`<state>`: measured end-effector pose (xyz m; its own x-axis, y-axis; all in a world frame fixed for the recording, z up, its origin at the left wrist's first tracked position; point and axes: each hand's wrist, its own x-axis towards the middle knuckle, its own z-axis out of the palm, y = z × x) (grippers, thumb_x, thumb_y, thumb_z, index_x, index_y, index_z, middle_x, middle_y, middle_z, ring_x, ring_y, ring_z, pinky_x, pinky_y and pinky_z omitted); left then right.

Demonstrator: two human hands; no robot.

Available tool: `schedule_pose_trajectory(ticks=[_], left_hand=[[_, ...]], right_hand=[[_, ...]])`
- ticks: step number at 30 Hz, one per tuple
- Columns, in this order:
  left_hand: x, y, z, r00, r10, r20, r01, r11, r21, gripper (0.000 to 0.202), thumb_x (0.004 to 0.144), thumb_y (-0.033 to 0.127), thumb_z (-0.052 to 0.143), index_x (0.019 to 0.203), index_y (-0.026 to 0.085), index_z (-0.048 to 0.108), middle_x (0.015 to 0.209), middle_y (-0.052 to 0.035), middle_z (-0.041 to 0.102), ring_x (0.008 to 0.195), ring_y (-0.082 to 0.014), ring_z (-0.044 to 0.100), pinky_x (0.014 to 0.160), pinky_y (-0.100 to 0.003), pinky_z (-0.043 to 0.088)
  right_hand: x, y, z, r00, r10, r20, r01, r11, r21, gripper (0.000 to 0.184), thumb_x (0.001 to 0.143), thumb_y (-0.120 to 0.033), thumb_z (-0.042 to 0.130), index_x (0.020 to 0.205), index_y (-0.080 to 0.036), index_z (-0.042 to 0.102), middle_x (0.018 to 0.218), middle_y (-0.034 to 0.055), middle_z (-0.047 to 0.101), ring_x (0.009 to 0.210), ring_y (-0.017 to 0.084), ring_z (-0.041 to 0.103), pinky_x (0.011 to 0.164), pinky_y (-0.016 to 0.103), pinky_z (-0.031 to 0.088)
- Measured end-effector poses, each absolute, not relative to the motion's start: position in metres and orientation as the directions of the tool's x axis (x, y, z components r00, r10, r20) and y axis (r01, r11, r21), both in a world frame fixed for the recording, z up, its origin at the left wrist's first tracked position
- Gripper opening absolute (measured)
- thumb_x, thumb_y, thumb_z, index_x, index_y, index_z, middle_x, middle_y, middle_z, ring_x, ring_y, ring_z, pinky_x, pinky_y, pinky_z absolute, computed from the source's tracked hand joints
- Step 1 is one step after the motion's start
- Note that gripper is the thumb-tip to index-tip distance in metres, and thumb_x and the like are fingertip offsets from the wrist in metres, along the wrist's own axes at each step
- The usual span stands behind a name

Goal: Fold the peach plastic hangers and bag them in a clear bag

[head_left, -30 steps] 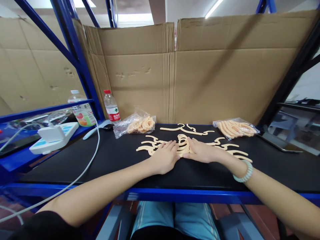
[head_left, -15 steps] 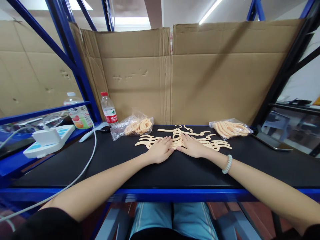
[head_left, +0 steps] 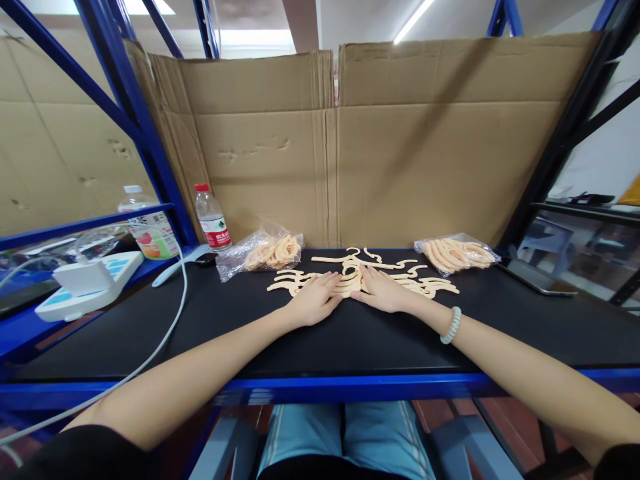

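A loose pile of small beige plastic hangers (head_left: pixel 350 279) lies on the black shelf top (head_left: pixel 250 333). My left hand (head_left: pixel 313 300) rests flat on the left side of the pile, fingers stretched out. My right hand (head_left: pixel 383 291) lies flat on the right side, fingers spread over the hangers, a pale bead bracelet (head_left: pixel 451 325) on its wrist. One single hanger (head_left: pixel 365 260) lies just behind the pile. Neither hand grips anything.
Two clear bags of the same hangers sit at the back: one on the left (head_left: pixel 267 252), one on the right (head_left: pixel 455 253). A water bottle (head_left: pixel 211 219), a white power strip (head_left: pixel 85 283) with cable, a tablet (head_left: pixel 537 279) and cardboard walls (head_left: pixel 400 147) surround the shelf.
Both hands have slid inward and pushed the spread hangers into a tighter pile; the hangers near my right wrist are now gathered up. The camera drifted slightly.
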<state>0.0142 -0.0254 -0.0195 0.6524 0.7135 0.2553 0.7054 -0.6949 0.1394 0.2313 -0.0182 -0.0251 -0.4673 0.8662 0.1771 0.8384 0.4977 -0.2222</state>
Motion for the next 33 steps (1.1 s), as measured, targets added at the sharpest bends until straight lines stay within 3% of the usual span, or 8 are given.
schedule_pose_trajectory(ticks=[7, 13, 18, 21, 26, 33], left_hand=[[0.014, -0.029, -0.017, 0.645, 0.706, 0.293, 0.69, -0.703, 0.172, 0.047, 0.091, 0.031, 0.039, 0.135, 0.012, 0.041, 0.141, -0.015, 0.043, 0.134, -0.0277, 0.035, 0.109, -0.051, 0.028], [0.015, -0.033, -0.013, 0.626, 0.721, 0.296, 0.7, -0.687, 0.195, 0.047, 0.091, 0.029, 0.039, 0.134, 0.012, 0.04, 0.142, -0.0139, 0.043, 0.135, -0.0277, 0.033, 0.111, -0.055, 0.022], [0.016, -0.035, -0.01, 0.621, 0.725, 0.298, 0.708, -0.682, 0.184, 0.045, 0.09, 0.024, 0.039, 0.133, 0.015, 0.041, 0.141, -0.0127, 0.045, 0.135, -0.0262, 0.034, 0.111, -0.055, 0.021], [0.017, -0.035, -0.011, 0.626, 0.715, 0.313, 0.699, -0.692, 0.183, 0.044, 0.089, 0.024, 0.04, 0.132, 0.015, 0.042, 0.14, -0.0121, 0.046, 0.134, -0.0262, 0.034, 0.111, -0.055, 0.021], [0.017, -0.035, -0.013, 0.627, 0.706, 0.33, 0.684, -0.701, 0.201, 0.044, 0.089, 0.023, 0.042, 0.131, 0.015, 0.042, 0.139, -0.0122, 0.047, 0.134, -0.0269, 0.035, 0.111, -0.056, 0.022], [0.016, -0.037, -0.013, 0.618, 0.704, 0.35, 0.683, -0.701, 0.204, 0.042, 0.088, 0.023, 0.043, 0.13, 0.015, 0.044, 0.137, -0.0117, 0.049, 0.134, -0.0256, 0.035, 0.111, -0.055, 0.022]], right_hand=[[0.232, -0.016, -0.024, -0.474, 0.864, 0.171, 0.834, 0.502, -0.227, 0.086, 0.087, -0.062, 0.035, 0.148, -0.005, 0.014, 0.151, 0.0232, 0.02, 0.139, 0.036, 0.019, 0.109, 0.05, 0.021], [0.23, -0.018, -0.024, -0.466, 0.867, 0.174, 0.835, 0.496, -0.236, 0.085, 0.086, -0.061, 0.038, 0.145, -0.003, 0.021, 0.149, 0.0242, 0.024, 0.139, 0.036, 0.019, 0.11, 0.05, 0.022], [0.241, 0.001, -0.013, -0.441, 0.826, 0.352, 0.796, 0.541, -0.271, 0.052, 0.093, -0.045, 0.034, 0.129, -0.01, 0.048, 0.13, 0.0177, 0.054, 0.126, 0.029, 0.045, 0.104, 0.044, 0.034], [0.254, 0.028, 0.004, -0.372, 0.819, 0.438, 0.845, 0.494, -0.207, 0.041, 0.094, -0.031, 0.036, 0.121, -0.01, 0.056, 0.124, 0.0163, 0.059, 0.12, 0.027, 0.05, 0.103, 0.04, 0.035], [0.262, 0.074, 0.018, -0.421, 0.879, 0.223, 0.871, 0.46, -0.17, 0.037, 0.087, -0.016, 0.044, 0.121, -0.01, 0.06, 0.122, 0.0128, 0.062, 0.11, 0.024, 0.058, 0.096, 0.032, 0.042], [0.256, 0.093, 0.003, -0.469, 0.876, 0.114, 0.865, 0.482, -0.144, 0.046, 0.081, -0.009, 0.048, 0.126, -0.014, 0.058, 0.124, 0.0112, 0.062, 0.106, 0.023, 0.061, 0.089, 0.028, 0.045]])
